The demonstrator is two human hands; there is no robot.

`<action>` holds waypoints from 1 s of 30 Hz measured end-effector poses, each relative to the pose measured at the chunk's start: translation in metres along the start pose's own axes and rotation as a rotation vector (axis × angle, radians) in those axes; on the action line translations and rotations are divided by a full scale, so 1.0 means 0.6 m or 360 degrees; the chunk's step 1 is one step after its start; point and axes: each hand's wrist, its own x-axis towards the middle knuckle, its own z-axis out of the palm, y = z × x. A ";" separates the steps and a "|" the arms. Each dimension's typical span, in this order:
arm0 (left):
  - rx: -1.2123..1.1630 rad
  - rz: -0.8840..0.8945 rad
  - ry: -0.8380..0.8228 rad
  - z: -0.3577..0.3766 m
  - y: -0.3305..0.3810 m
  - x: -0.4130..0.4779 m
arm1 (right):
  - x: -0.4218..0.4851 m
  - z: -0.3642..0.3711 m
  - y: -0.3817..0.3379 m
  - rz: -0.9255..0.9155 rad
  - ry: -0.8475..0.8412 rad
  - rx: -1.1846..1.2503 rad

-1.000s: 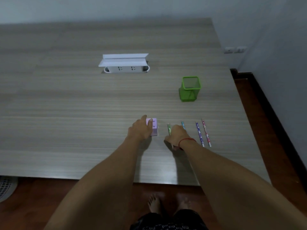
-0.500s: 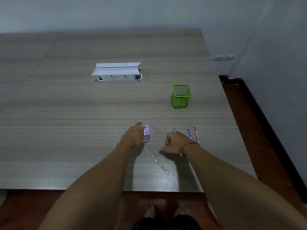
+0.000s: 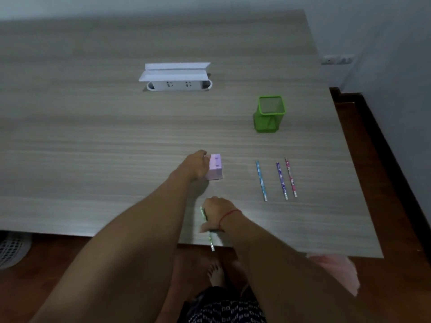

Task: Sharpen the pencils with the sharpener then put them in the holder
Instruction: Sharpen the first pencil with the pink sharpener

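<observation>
The left hand [image 3: 194, 165] grips the pink sharpener [image 3: 215, 167] on the counter [image 3: 93, 148]; nearer than the sharpener, the right hand [image 3: 215, 214] curls round a green pencil [image 3: 211, 242] (end overhanging the edge). Right of the sharpener lie three pencils [image 3: 281, 180], farther right the green holder [image 3: 268, 123]

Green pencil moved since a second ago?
Yes. The green pencil left its spot right of the pink sharpener; the right hand now holds it nearer the person than the sharpener.

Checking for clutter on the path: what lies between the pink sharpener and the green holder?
Bare table between pink sharpener and green holder in the head view; loose pencils lie off to the right.
</observation>
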 end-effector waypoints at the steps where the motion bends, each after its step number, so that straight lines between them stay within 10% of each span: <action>1: 0.0004 0.0024 0.0008 0.000 0.000 -0.002 | 0.003 -0.007 0.009 0.0004 -0.0017 0.0023; 30: -0.0129 0.0252 0.0015 0.039 0.023 -0.016 | -0.017 -0.134 0.167 0.0308 0.0627 0.0050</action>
